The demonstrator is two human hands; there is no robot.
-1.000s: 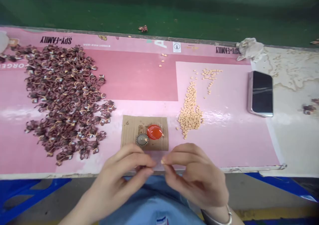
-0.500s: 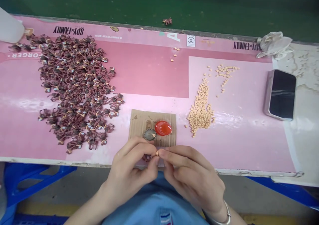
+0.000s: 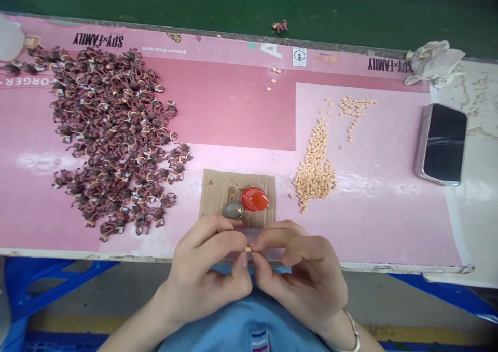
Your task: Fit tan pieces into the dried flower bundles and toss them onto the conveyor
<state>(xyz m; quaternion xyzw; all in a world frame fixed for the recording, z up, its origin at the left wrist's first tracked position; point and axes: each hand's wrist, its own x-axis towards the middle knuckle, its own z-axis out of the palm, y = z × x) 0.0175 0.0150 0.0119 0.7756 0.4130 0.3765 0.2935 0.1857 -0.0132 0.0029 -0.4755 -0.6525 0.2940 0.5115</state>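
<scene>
Close to the table's front edge, the fingertips of both my hands meet at a small tan piece [image 3: 248, 248]. My left hand [image 3: 213, 264] is closed in a pinch on its left side. On the other side, my right hand [image 3: 303, 274] pinches with thumb and forefinger at the same piece. My fingers cover most of it, and whatever lies inside the left hand is hidden. Just beyond the hands is a cardboard piece [image 3: 213, 186] carrying a red oval dish [image 3: 254, 199] and a round grey metal-rimmed dish [image 3: 233, 210].
Left lies a big heap of small dark-red figurines [image 3: 112, 134]. A pile of tan pieces [image 3: 315, 180] is on the right, with a phone [image 3: 443, 144] and crumpled white tissue [image 3: 434, 64] farther right. One figurine [image 3: 280, 26] rests on the green surface [image 3: 194, 4].
My right hand's fingers have bent into a rounder pinch at the tan piece. Both hands' fingertips sit slightly lower. A dark-red figurine seen under my left fingers is now hidden. The view has shifted slightly.
</scene>
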